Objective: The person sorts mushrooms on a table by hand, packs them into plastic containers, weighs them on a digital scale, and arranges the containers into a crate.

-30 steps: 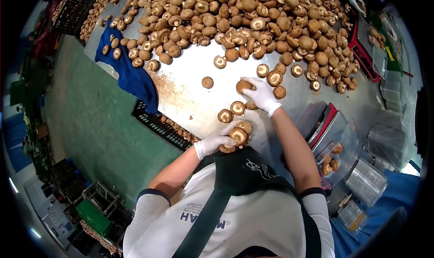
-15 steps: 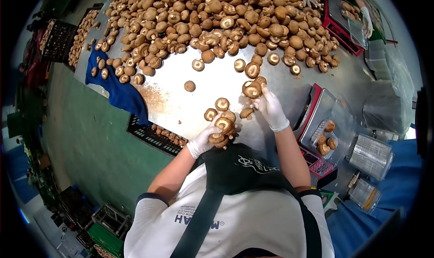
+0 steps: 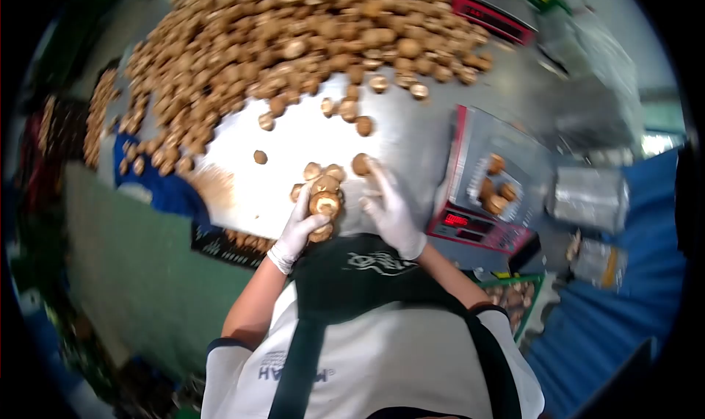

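Both hands wear thin white gloves. My left hand (image 3: 295, 229) is wrapped around a small cluster of brown shiitake mushrooms (image 3: 324, 203), its thumb lying over one that shows its pale gilled underside. A few more mushrooms (image 3: 312, 171) sit just beyond its fingers, close to the cluster. To the right, my right hand (image 3: 393, 215) has a single brown-capped mushroom (image 3: 360, 164) at its fingertips. Blur hides how the lower fingers lie. Beyond it, another mushroom (image 3: 364, 126) rests on the metal table (image 3: 301, 136).
A large mushroom heap (image 3: 294, 37) covers the table's far side. On the right stands a red-edged scale (image 3: 463, 162) bearing a clear tray of mushrooms, with stacked clear trays (image 3: 590, 198) beside it. A blue cloth (image 3: 158, 188) hangs over the left edge above a black crate (image 3: 220, 250).
The whole view has shifted and blurred, with the scene sliding left. My left hand still grips its cluster, its thumb now on top. A mushroom remains at my right hand's fingertips.
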`<state>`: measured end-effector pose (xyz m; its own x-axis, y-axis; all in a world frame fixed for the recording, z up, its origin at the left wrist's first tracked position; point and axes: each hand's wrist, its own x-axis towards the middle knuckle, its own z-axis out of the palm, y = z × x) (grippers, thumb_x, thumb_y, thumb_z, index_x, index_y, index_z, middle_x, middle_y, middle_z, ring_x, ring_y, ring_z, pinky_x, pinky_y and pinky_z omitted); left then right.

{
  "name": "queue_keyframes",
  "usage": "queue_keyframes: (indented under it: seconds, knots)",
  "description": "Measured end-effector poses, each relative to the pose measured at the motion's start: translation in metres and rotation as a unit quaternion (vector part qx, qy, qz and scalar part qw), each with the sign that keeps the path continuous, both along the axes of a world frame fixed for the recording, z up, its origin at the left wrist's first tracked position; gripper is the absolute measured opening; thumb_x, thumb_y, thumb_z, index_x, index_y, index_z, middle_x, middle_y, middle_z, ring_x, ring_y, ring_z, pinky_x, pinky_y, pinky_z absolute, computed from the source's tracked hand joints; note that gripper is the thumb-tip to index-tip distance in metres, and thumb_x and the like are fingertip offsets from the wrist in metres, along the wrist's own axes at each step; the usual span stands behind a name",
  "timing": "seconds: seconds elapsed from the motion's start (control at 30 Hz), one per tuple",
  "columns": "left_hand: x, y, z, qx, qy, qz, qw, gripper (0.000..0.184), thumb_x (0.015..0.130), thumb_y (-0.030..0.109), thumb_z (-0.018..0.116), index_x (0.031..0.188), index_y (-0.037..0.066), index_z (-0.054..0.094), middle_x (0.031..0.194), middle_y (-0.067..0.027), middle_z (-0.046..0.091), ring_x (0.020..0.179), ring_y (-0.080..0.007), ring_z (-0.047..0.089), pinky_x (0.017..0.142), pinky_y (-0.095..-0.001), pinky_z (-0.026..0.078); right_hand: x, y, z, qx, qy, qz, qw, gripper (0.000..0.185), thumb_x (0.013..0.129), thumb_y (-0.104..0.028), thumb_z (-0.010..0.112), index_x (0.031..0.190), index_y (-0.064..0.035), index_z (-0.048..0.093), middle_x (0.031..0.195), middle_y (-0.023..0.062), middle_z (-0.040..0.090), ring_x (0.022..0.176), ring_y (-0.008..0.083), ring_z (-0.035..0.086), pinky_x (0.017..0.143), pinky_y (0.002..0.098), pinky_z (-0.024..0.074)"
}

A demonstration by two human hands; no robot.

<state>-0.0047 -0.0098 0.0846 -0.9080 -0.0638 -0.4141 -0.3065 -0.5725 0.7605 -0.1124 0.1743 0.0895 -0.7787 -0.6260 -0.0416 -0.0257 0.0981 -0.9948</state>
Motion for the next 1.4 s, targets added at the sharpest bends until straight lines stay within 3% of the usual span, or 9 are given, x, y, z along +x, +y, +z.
queue_keyframes:
  seconds: [0.03, 0.13, 0.33, 0.5, 0.63, 0.77, 1.03, 1.23, 1.4]
  knots:
    - [-0.023, 0.017, 0.012, -0.071, 0.034, -0.037, 0.996, 0.081, 0.081, 0.013, 0.068, 0.150, 0.007, 0.026, 0.135, -0.0150, 0.048, 0.125, -0.0252, 0.051, 0.105, -0.0355, 0.043, 0.000, 0.008, 0.026, -0.051, -0.083, -0.001, 0.995, 0.071, 0.096, -0.024, 0.062, 0.151, 0.0034, 0.027, 0.154, 0.0232, 0.033, 0.147, 0.0335, 0.025, 0.117, 0.0407, 0.0258]
    - [-0.095, 0.086, 0.035, -0.276, 0.235, -0.121, 0.924, 0.078, 0.080, 0.016, 0.071, 0.146, 0.002, 0.031, 0.138, -0.0195, 0.046, 0.130, -0.0296, 0.048, 0.108, -0.0379, 0.040, -0.020, 0.048, 0.049, 0.122, 0.310, -0.139, 0.932, 0.070, 0.097, -0.038, 0.059, 0.150, -0.0005, 0.032, 0.153, 0.0206, 0.034, 0.139, 0.0295, 0.038, 0.112, 0.0404, 0.0342]
    - [-0.189, 0.218, 0.088, -0.412, 0.415, -0.196, 0.787, 0.076, 0.075, 0.022, 0.067, 0.144, 0.008, 0.038, 0.138, -0.0216, 0.045, 0.124, -0.0409, 0.048, 0.107, -0.0448, 0.041, -0.061, 0.159, 0.088, 0.006, 0.256, -0.429, 0.866, 0.047, 0.099, -0.018, 0.048, 0.143, -0.0006, 0.044, 0.146, 0.0154, 0.045, 0.133, 0.0265, 0.045, 0.113, 0.0385, 0.0339]
    - [-0.194, 0.244, 0.023, -0.625, 0.418, -0.177, 0.635, 0.075, 0.077, 0.038, 0.070, 0.142, 0.013, 0.044, 0.145, -0.0170, 0.043, 0.138, -0.0350, 0.035, 0.115, -0.0586, 0.020, -0.082, 0.238, 0.009, 0.354, 0.385, -0.358, 0.773, 0.034, 0.092, -0.008, 0.062, 0.126, -0.0037, 0.062, 0.134, 0.0194, 0.056, 0.123, 0.0341, 0.053, 0.105, 0.0416, 0.0391]
    - [-0.154, 0.165, 0.032, -0.570, 0.424, -0.127, 0.693, 0.063, 0.079, 0.030, 0.071, 0.136, 0.011, 0.052, 0.145, -0.0180, 0.042, 0.137, -0.0381, 0.036, 0.114, -0.0556, 0.025, -0.081, 0.216, 0.052, 0.357, 0.396, -0.366, 0.763, 0.034, 0.092, -0.004, 0.057, 0.127, -0.0016, 0.061, 0.135, 0.0156, 0.057, 0.128, 0.0314, 0.048, 0.110, 0.0419, 0.0349]
    - [-0.085, 0.047, -0.011, -0.646, 0.185, -0.056, 0.738, 0.061, 0.081, 0.025, 0.070, 0.135, 0.005, 0.050, 0.135, -0.0256, 0.045, 0.126, -0.0414, 0.044, 0.109, -0.0495, 0.034, -0.072, 0.141, 0.091, 0.170, 0.300, -0.416, 0.841, 0.044, 0.090, 0.003, 0.050, 0.134, 0.0031, 0.052, 0.135, 0.0166, 0.055, 0.125, 0.0252, 0.051, 0.107, 0.0381, 0.0407]
    - [0.027, -0.031, -0.055, -0.556, -0.142, 0.053, 0.817, 0.091, 0.078, 0.018, 0.079, 0.148, -0.005, 0.025, 0.133, -0.0251, 0.045, 0.122, -0.0363, 0.048, 0.108, -0.0427, 0.038, -0.062, -0.001, -0.047, 0.265, 0.053, -0.065, 0.961, 0.061, 0.085, -0.012, 0.068, 0.141, -0.0032, 0.045, 0.122, 0.0173, 0.051, 0.110, 0.0256, 0.056, 0.093, 0.0354, 0.0473]
    - [-0.018, -0.017, -0.074, -0.565, -0.099, 0.027, 0.819, 0.093, 0.074, 0.009, 0.078, 0.150, 0.000, 0.024, 0.124, -0.0220, 0.052, 0.117, -0.0373, 0.049, 0.104, -0.0431, 0.040, -0.029, -0.046, -0.078, 0.262, 0.185, 0.056, 0.945, 0.052, 0.078, -0.020, 0.073, 0.127, -0.0099, 0.059, 0.118, 0.0140, 0.056, 0.112, 0.0330, 0.055, 0.096, 0.0400, 0.0467]
    - [-0.049, -0.036, -0.065, -0.659, -0.035, -0.038, 0.750, 0.098, 0.072, 0.032, 0.080, 0.150, 0.005, 0.027, 0.144, -0.0242, 0.034, 0.131, -0.0422, 0.036, 0.111, -0.0479, 0.031, -0.071, -0.045, -0.074, 0.235, 0.115, -0.050, 0.964, 0.043, 0.082, -0.026, 0.073, 0.119, -0.0080, 0.061, 0.110, 0.0128, 0.060, 0.104, 0.0323, 0.059, 0.088, 0.0385, 0.0493]
